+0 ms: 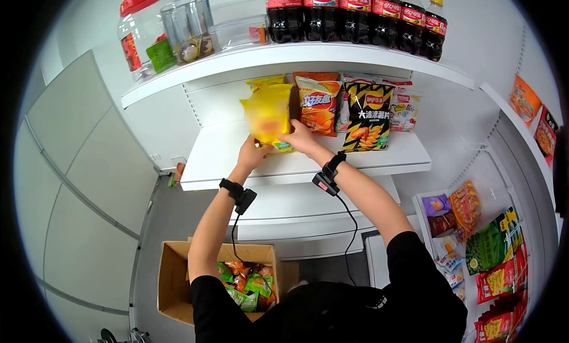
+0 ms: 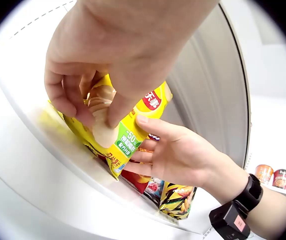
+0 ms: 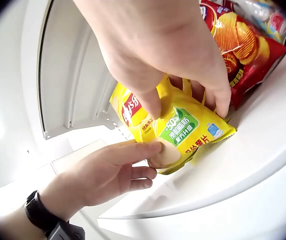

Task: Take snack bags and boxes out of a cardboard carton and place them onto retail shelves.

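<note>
A yellow bag of potato chips [image 1: 268, 113] stands upright at the left of the middle shelf, held between both hands. My left hand [image 1: 253, 154] pinches its lower left edge, with the thumb on the front in the right wrist view. Opposite it, my right hand [image 1: 302, 139] grips the right side, thumb on the printed face and fingers wrapped behind. The bag's bottom edge [image 3: 218, 136] is close over the white shelf board. Just to its right stands an orange-red chip bag [image 1: 319, 109], then a black-and-yellow striped one [image 1: 367, 118].
Cola bottles [image 1: 355, 14] and clear jars [image 1: 188, 29] line the upper shelf [image 1: 296, 54] above the hands. Below on the floor sits an open cardboard box [image 1: 175, 278] with small snack packs. More snack bags [image 1: 495, 245] fill the side shelves at right.
</note>
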`<state>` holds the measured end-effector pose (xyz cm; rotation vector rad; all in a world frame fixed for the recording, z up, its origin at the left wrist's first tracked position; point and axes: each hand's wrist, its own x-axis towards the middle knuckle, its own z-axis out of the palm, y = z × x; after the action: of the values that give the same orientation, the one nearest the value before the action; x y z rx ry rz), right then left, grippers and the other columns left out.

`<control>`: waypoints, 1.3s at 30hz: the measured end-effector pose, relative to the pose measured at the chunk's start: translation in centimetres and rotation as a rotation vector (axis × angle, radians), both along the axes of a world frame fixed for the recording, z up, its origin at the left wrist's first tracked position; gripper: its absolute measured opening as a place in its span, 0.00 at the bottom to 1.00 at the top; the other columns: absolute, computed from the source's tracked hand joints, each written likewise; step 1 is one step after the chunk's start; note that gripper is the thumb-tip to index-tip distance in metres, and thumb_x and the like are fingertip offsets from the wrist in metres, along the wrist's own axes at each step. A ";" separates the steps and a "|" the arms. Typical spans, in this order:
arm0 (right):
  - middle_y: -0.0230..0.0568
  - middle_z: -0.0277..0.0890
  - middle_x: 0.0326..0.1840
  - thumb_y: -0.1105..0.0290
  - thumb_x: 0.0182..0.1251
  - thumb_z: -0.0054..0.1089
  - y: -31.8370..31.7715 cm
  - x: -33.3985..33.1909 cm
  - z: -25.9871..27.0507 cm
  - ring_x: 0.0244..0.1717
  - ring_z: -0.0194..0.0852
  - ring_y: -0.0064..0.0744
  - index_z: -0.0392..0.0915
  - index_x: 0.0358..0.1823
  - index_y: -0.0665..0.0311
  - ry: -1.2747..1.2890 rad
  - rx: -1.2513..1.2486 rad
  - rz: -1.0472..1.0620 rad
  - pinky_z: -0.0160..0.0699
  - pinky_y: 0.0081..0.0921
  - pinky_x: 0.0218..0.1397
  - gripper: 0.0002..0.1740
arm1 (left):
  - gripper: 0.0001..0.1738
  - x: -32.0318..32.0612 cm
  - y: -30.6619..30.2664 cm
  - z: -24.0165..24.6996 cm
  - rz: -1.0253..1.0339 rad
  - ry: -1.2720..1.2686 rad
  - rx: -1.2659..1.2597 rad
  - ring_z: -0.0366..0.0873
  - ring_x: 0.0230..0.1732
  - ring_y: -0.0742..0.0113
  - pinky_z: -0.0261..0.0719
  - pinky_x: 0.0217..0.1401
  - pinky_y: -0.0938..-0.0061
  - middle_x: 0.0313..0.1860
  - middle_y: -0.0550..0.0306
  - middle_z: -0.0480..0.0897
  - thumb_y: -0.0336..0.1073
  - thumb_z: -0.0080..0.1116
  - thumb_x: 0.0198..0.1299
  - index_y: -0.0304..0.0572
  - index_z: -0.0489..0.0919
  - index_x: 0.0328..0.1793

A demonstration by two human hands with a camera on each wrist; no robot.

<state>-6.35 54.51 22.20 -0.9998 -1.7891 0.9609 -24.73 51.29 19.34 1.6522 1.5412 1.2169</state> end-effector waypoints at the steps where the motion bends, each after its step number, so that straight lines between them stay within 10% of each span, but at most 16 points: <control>1: 0.49 0.75 0.51 0.66 0.51 0.65 -0.4 0.0 0.5 0.50 0.75 0.38 0.68 0.54 0.73 0.014 0.003 0.003 0.71 0.27 0.53 0.30 | 0.26 0.0 0.2 -0.2 0.013 -0.005 -0.023 0.78 0.27 0.70 0.77 0.31 0.77 0.35 0.55 0.80 0.37 0.67 0.47 0.32 0.72 0.50; 21: 0.54 0.68 0.59 0.60 0.54 0.66 2.8 3.6 -5.6 0.57 0.70 0.41 0.65 0.59 0.74 0.145 0.012 -0.099 0.69 0.30 0.58 0.35 | 0.43 -0.3 0.6 -0.9 0.026 0.008 -0.108 0.79 0.32 0.70 0.78 0.31 0.77 0.49 0.47 0.78 0.40 0.70 0.45 0.29 0.63 0.65; 29: 0.50 0.70 0.60 0.66 0.67 0.43 -7.8 11.2 -1.6 0.56 0.73 0.41 0.59 0.65 0.69 0.682 -0.442 0.181 0.73 0.35 0.57 0.26 | 0.44 -1.0 -3.8 -2.0 0.098 -0.071 -0.034 0.78 0.30 0.69 0.78 0.31 0.77 0.59 0.43 0.71 0.38 0.69 0.47 0.31 0.61 0.68; 39: 0.50 0.62 0.68 0.49 0.72 0.31 -16.4 16.6 -2.3 0.65 0.62 0.45 0.61 0.66 0.70 0.860 -0.610 0.412 0.61 0.43 0.67 0.33 | 0.29 1.0 -11.9 -3.8 0.222 -0.060 0.170 0.77 0.31 0.70 0.75 0.35 0.78 0.54 0.49 0.76 0.35 0.64 0.52 0.32 0.69 0.60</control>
<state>10.20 38.09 19.91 -0.4041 -0.9789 1.9122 -23.74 39.37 15.58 1.5634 1.6564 1.5376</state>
